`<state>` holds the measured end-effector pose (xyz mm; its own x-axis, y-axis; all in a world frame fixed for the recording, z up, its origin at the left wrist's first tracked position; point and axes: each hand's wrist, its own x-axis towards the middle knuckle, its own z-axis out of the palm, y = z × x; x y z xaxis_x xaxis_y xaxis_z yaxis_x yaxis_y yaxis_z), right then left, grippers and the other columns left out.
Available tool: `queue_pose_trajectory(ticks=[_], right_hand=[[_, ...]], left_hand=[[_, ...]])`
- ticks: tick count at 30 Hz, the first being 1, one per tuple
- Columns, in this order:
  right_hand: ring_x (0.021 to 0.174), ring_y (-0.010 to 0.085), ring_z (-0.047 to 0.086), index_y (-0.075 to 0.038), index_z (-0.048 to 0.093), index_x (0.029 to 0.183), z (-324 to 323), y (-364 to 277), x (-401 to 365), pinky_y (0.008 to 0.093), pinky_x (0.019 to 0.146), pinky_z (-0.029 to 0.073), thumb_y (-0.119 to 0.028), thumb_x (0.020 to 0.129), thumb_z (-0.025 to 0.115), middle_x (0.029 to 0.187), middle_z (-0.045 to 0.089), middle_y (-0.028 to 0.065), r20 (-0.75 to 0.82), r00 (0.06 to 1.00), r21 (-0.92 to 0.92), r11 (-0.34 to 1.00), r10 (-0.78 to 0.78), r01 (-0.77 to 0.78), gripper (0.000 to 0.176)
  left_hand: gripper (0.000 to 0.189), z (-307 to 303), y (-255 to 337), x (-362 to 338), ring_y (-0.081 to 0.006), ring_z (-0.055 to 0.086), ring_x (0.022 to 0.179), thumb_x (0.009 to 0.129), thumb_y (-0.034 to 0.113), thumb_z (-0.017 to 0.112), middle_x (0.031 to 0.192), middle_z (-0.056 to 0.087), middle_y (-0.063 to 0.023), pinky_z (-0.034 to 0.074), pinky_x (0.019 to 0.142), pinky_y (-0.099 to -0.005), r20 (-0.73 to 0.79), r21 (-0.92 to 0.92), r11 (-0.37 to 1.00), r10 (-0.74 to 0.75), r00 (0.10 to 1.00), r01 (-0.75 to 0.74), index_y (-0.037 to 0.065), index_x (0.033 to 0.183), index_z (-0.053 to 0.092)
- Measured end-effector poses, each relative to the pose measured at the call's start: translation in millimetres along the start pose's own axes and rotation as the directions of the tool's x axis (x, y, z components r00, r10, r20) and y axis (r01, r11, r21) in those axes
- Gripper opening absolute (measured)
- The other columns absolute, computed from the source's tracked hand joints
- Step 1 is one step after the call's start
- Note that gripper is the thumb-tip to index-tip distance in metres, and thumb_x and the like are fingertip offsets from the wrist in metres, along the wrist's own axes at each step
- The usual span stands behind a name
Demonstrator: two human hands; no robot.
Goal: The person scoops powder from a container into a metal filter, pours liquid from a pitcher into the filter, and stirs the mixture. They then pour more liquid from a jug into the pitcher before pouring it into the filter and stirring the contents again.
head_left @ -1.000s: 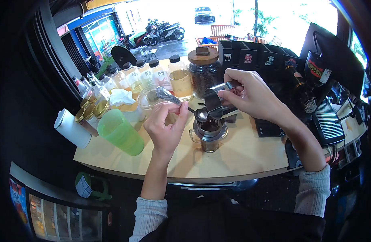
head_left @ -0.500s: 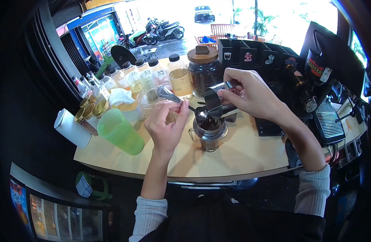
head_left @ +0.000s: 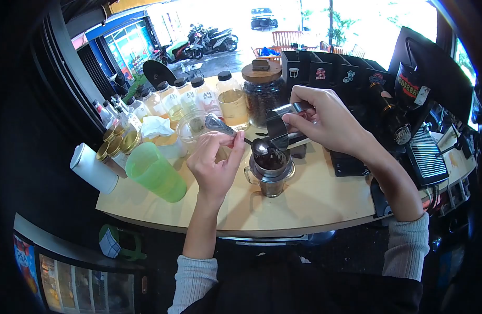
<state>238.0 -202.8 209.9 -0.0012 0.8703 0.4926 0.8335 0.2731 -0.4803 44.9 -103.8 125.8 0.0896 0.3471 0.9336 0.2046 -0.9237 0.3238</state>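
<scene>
While pinching the spoon [head_left: 217,124] in the left hand [head_left: 215,167] and gripping the tilted jug [head_left: 277,131] in the right hand [head_left: 324,123] over the mug [head_left: 272,186] on the counter [head_left: 314,204], could spill past the rim if overtipped.

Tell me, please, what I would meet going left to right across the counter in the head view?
White container, green cup, left hand with spoon, glass mug, right hand with metal jug, drip tray.
</scene>
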Motion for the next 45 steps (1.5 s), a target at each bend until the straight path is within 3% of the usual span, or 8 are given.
queue_pose_trajectory(ticks=[7, 9, 19, 21, 33, 35, 42, 45], right_hand=[[0.059, 0.0213, 0.058, 0.007, 0.055, 0.084, -0.9, 1.2, -1.0, 0.0335, 0.058, 0.047, -0.012, 0.081, 0.070, 0.065, 0.057, 0.0182, -0.001, 1.000, -0.030, 0.999, -0.015, 0.015, 0.024], [0.054, 0.0074, 0.038, -0.002, 0.041, 0.076, 4.2, 4.9, -0.9, 0.0274, 0.047, 0.033, -0.014, 0.084, 0.068, 0.058, 0.036, 0.0025, -0.033, 0.997, 0.038, 0.997, -0.065, 0.067, 0.031], [0.053, 0.0134, 0.038, 0.001, 0.044, 0.074, 10.8, -0.1, 8.2, 0.0305, 0.050, 0.034, -0.016, 0.082, 0.069, 0.058, 0.038, 0.0066, -0.033, 0.993, -0.021, 0.994, -0.109, 0.109, 0.031], [0.068, 0.0293, 0.067, 0.007, 0.057, 0.087, 8.4, -2.9, 10.8, 0.0361, 0.063, 0.050, -0.012, 0.081, 0.068, 0.070, 0.062, 0.0219, 0.018, 0.998, -0.037, 0.998, -0.056, 0.057, 0.022], [0.065, 0.0249, 0.063, 0.006, 0.055, 0.085, -1.3, 8.7, 5.3, 0.0343, 0.062, 0.048, -0.013, 0.081, 0.068, 0.069, 0.061, 0.0190, 0.003, 0.999, -0.111, 0.993, 0.034, -0.034, 0.024], [0.064, 0.0238, 0.063, 0.006, 0.055, 0.084, -3.4, 10.0, 1.3, 0.0341, 0.061, 0.048, -0.013, 0.081, 0.068, 0.068, 0.060, 0.0184, -0.003, 0.999, -0.091, 0.995, 0.047, -0.047, 0.024], [0.059, 0.0183, 0.057, 0.005, 0.051, 0.082, -11.5, 5.5, -16.7, 0.0338, 0.057, 0.045, -0.013, 0.082, 0.068, 0.064, 0.055, 0.0146, -0.026, 0.996, 0.077, 0.994, 0.080, -0.078, 0.025], [0.058, 0.0187, 0.056, 0.005, 0.051, 0.081, -10.8, 6.4, -19.0, 0.0339, 0.057, 0.046, -0.012, 0.082, 0.068, 0.063, 0.053, 0.0139, -0.042, 0.999, 0.016, 0.999, 0.033, -0.032, 0.024]], left_hand=[[0.015, -7.2, -2.8, 3.4, -0.0189, 0.061, 0.060, 0.073, 0.004, 0.077, 0.065, 0.063, -0.0064, 0.046, 0.057, -0.0288, -0.023, 0.035, 0.999, 0.028, 0.999, -0.027, 0.003, 0.069, 0.062], [0.015, -8.8, -1.6, 3.9, -0.0189, 0.061, 0.060, 0.073, 0.003, 0.076, 0.065, 0.063, -0.0066, 0.046, 0.057, -0.0286, -0.022, 0.030, 0.999, 0.029, 0.999, -0.028, 0.003, 0.069, 0.062], [0.016, -12.8, 1.6, 2.5, -0.0185, 0.061, 0.060, 0.073, 0.002, 0.077, 0.065, 0.063, -0.0059, 0.046, 0.058, -0.0292, 0.001, 0.052, 0.997, 0.053, 0.999, -0.053, 0.003, 0.070, 0.061], [0.016, -12.7, 1.9, 2.4, -0.0186, 0.061, 0.060, 0.073, 0.002, 0.077, 0.065, 0.063, -0.0058, 0.046, 0.058, -0.0291, 0.004, 0.051, 0.997, 0.049, 0.999, -0.049, 0.003, 0.070, 0.061], [0.014, -9.4, -5.2, -0.8, -0.0105, 0.058, 0.057, 0.077, 0.003, 0.075, 0.067, 0.063, -0.0060, 0.044, 0.055, -0.0237, 0.006, 0.071, 0.995, 0.075, 0.997, -0.075, -0.001, 0.072, 0.063], [0.016, -8.2, -4.2, -1.5, -0.0195, 0.061, 0.059, 0.073, 0.005, 0.077, 0.065, 0.064, -0.0062, 0.047, 0.057, -0.0302, 0.007, 0.061, 0.998, 0.016, 1.000, -0.016, 0.004, 0.070, 0.062], [0.015, -4.9, -2.8, -1.6, -0.0195, 0.061, 0.060, 0.074, 0.006, 0.077, 0.066, 0.064, -0.0061, 0.047, 0.057, -0.0303, 0.009, 0.042, 0.999, 0.018, 1.000, -0.018, 0.004, 0.070, 0.062], [0.015, -4.0, -2.2, -1.8, -0.0189, 0.061, 0.060, 0.074, 0.006, 0.077, 0.065, 0.064, -0.0056, 0.046, 0.057, -0.0300, 0.010, 0.035, 0.999, 0.023, 1.000, -0.024, 0.004, 0.069, 0.062]])
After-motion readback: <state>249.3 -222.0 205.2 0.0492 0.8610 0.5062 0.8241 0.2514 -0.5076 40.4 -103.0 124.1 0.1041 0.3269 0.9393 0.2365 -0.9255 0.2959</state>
